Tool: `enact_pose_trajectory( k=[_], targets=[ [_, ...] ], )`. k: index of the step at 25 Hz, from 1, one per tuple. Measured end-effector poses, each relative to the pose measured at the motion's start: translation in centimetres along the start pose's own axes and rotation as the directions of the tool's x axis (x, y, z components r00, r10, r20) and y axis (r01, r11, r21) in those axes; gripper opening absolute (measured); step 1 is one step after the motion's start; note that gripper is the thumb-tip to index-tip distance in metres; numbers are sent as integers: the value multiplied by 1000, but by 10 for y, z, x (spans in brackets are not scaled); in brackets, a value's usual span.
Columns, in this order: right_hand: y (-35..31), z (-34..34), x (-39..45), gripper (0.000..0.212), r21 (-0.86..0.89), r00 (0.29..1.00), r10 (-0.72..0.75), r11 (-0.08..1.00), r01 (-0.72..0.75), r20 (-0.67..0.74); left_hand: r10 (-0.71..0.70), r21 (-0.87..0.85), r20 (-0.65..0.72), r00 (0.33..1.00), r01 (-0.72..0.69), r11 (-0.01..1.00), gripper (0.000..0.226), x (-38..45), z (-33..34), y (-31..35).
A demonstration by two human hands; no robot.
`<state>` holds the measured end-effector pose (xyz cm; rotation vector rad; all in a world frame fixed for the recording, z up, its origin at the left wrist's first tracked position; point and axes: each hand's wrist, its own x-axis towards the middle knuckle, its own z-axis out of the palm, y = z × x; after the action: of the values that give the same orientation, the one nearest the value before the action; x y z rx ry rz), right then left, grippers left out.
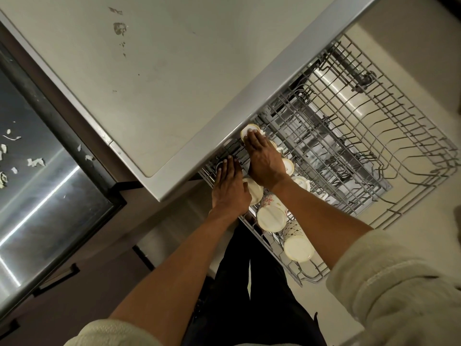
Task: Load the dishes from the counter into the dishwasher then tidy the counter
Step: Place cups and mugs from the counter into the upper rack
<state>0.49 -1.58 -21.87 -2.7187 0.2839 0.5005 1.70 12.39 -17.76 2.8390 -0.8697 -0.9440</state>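
The dishwasher's upper wire rack [369,151] is pulled out under the grey counter [154,78]. Several cream mugs stand upside down along the rack's near side, among them a red-patterned mug [270,216] and a dotted mug [298,245]. My right hand [262,161] lies flat with straight fingers over the row, its fingertips resting on the base of the far mug [247,131]. My left hand [230,188] reaches flat into the rack's left corner beside another mug [255,193], fingers extended onto the wires and a dark item there that I cannot make out.
The counter edge overhangs the rack's left end. A steel sink [47,186] with white food scraps lies at left. The rack's right half holds bare tines. Dried stains mark the countertop [119,28]. My dark trousers [249,283] stand between cabinet and rack.
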Motion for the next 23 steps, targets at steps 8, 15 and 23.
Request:
enact_pose_trajectory(
  k=[8, 15, 23],
  targets=[
    [0, 4, -12, 79, -20, 999, 20, 1000, -20, 45, -11, 7, 23, 1000, 10, 1000, 72, 2, 1, -1],
    [0, 0, -25, 82, 33, 998, 48, 998, -49, 32, -10, -17, 28, 1000, 11, 1000, 72, 2, 0, -1],
    [-16, -9, -77, 76, 74, 997, 78, 994, -77, -17, 6, -30, 59, 998, -4, 1000, 71, -20, -9, 5]
  ],
)
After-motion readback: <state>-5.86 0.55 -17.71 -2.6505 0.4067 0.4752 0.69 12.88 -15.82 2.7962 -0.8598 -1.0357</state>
